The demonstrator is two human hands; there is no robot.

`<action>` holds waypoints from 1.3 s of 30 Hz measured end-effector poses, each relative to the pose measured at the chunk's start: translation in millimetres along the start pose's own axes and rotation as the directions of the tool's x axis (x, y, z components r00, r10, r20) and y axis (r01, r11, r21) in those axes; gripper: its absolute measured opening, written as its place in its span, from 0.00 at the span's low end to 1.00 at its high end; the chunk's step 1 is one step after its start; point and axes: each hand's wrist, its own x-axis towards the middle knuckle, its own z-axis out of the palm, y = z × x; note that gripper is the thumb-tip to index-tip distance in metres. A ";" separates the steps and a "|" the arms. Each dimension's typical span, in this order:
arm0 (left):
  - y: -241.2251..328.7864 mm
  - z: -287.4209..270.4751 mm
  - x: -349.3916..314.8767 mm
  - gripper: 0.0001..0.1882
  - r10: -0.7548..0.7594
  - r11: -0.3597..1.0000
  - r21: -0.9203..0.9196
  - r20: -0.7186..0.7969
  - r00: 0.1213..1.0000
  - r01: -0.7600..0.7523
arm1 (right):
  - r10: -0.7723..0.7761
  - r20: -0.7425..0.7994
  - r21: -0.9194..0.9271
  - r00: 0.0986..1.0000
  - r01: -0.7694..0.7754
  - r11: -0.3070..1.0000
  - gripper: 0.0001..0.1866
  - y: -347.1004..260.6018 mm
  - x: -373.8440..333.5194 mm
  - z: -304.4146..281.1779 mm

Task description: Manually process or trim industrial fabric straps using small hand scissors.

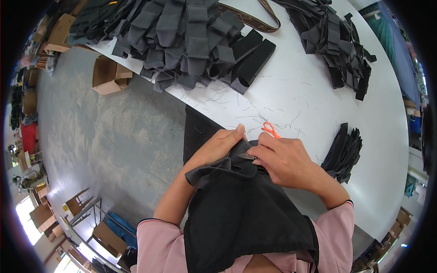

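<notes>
My left hand [223, 144] is closed on a dark grey fabric strip [214, 169], which hangs in folds over the black apron on my lap. Its thumb points up beside the cloth. My right hand [287, 160] grips small thread snips, whose metal blade [246, 156] juts out between thumb and fingers against the fabric. Beyond the right knuckles shows an orange loop handle [270, 129]; whether it belongs to the snips cannot be made out. Both hands work close together just off the table's near edge.
On the white table [291, 98] lie a big heap of dark grey strips [182, 38], a second heap [334, 43] and a small bundle [343, 152]. Loose thread ends [268, 116] and a brown patterned band [255, 20] lie there too. An open cardboard box [109, 77] stands left.
</notes>
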 end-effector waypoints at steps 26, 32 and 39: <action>-3.7 13.7 -11.4 0.26 0.060 0.998 -0.032 0.001 0.998 -0.060 | 0.092 -0.600 0.092 0.794 -0.045 0.995 0.17 37.8 -24.0 61.8; -20.2 33.8 -9.0 0.28 0.089 0.898 -0.372 -0.369 0.925 -0.236 | 0.511 -0.294 0.687 0.808 -0.194 0.700 0.18 20.9 -13.5 55.7; -18.2 32.8 -2.8 0.28 0.108 0.915 -0.314 -0.412 0.905 -0.252 | 0.459 -0.293 0.236 0.839 -0.401 0.885 0.16 -3.4 -28.1 29.4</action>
